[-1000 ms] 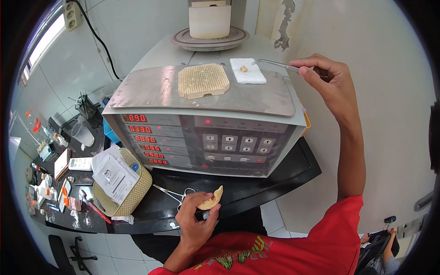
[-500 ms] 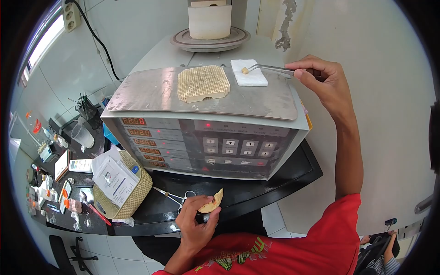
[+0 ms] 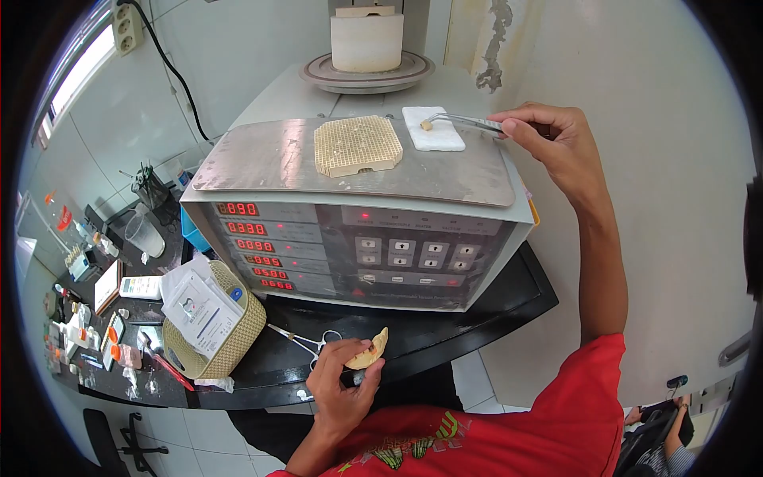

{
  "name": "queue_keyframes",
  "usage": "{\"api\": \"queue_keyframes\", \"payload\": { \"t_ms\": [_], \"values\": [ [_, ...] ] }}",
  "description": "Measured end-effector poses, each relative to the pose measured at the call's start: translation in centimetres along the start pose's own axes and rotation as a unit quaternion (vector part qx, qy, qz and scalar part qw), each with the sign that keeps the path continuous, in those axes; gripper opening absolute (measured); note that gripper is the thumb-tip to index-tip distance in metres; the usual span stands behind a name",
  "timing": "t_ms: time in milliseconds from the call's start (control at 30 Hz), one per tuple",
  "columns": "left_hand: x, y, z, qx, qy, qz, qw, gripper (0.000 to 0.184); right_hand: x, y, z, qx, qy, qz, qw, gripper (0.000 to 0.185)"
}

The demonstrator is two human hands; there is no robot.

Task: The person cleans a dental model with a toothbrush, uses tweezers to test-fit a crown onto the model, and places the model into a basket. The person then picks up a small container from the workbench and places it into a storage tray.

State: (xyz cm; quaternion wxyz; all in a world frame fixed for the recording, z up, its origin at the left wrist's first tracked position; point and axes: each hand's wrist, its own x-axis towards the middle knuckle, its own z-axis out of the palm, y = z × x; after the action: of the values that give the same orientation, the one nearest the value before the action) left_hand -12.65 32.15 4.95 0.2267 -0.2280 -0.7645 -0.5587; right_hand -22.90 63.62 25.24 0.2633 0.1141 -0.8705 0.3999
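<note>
My right hand (image 3: 552, 143) is closed on metal tweezers (image 3: 469, 121), whose tips are at a small tan piece (image 3: 427, 126) on a white pad (image 3: 442, 138). Whether the tips grip the piece is too small to tell. Left of the pad, a square cream honeycomb tray (image 3: 358, 145) sits on the metal top (image 3: 262, 159) of a machine with red digits. Low in front of the machine, my left hand (image 3: 342, 389) pinches a curved yellowish cast (image 3: 370, 350) between thumb and fingers.
Scissor-like forceps (image 3: 298, 338) lie on the black counter (image 3: 413, 338) beside my left hand. A woven basket (image 3: 230, 342) holds papers. Behind the metal top stands a white cylinder (image 3: 366, 41) on a round plate. A seated person (image 3: 668, 437) shows at the lower right.
My right hand has moved slightly left and down, bringing the tweezer tips from the pad's upper edge to the small piece. My left hand stays nearly still with the cast.
</note>
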Motion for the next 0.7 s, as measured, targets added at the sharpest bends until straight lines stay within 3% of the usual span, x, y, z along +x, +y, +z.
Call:
{"api": "queue_keyframes", "payload": {
  "t_ms": [300, 700],
  "values": [
    [-0.2, 0.2, 0.0, -0.008, -0.006, -0.008, 1.0, 0.03, 0.0, -0.6, 0.2, 0.008, 0.007, 0.06, 0.998, 0.024],
    [0.0, 0.1, -0.1, 0.01, -0.008, 0.011, 1.0, 0.031, 0.2, -1.3, 0.0, 0.009, 0.007, 0.064, 0.998, 0.024]
  ]
}}
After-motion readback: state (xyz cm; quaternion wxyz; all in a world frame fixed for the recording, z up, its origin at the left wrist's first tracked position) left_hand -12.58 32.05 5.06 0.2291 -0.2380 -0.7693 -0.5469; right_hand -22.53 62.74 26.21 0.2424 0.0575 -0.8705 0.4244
